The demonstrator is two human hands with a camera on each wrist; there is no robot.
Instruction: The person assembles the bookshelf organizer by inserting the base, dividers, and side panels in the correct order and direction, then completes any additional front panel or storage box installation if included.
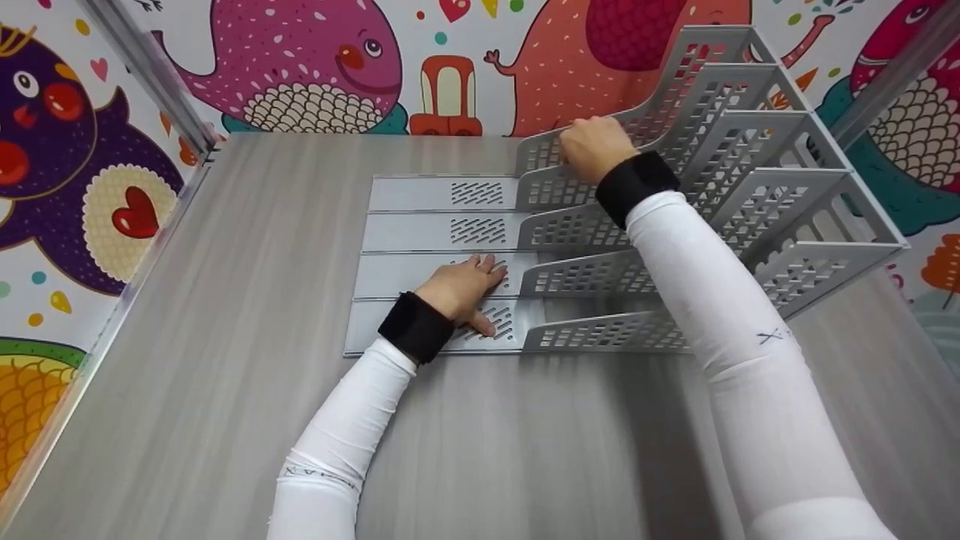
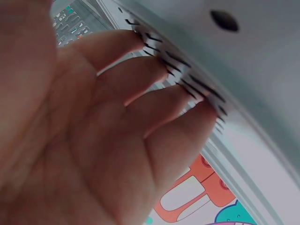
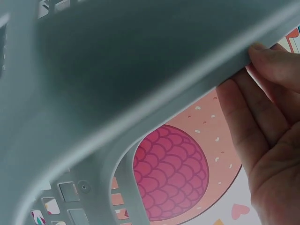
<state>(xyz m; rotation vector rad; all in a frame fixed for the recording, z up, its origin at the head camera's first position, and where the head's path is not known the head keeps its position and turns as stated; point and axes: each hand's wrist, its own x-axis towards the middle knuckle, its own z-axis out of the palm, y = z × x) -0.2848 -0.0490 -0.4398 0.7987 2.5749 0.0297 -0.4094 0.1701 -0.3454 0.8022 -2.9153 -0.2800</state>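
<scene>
A grey plastic file rack point(image 1: 799, 180) stands on the table, with several perforated dividers and flat slotted strips extending to the left. My left hand point(image 1: 461, 289) rests on the two nearest slotted strips point(image 1: 409, 274), fingers spread. In the left wrist view its fingertips point(image 2: 180, 96) touch the slots, and no object is held. Farther back, my right hand point(image 1: 598, 146) grips the top edge of a divider near the rear. The right wrist view shows the thumb and fingers of that hand point(image 3: 272, 108) pinching the rim of the grey divider point(image 3: 140, 122).
The rack stands on a grey wood-grain table point(image 1: 240, 300). Behind it is a wall with cartoon animals point(image 1: 315, 60). Metal frame posts point(image 1: 154, 75) rise at the back left and back right. A metal rail point(image 1: 112, 322) runs along the left edge.
</scene>
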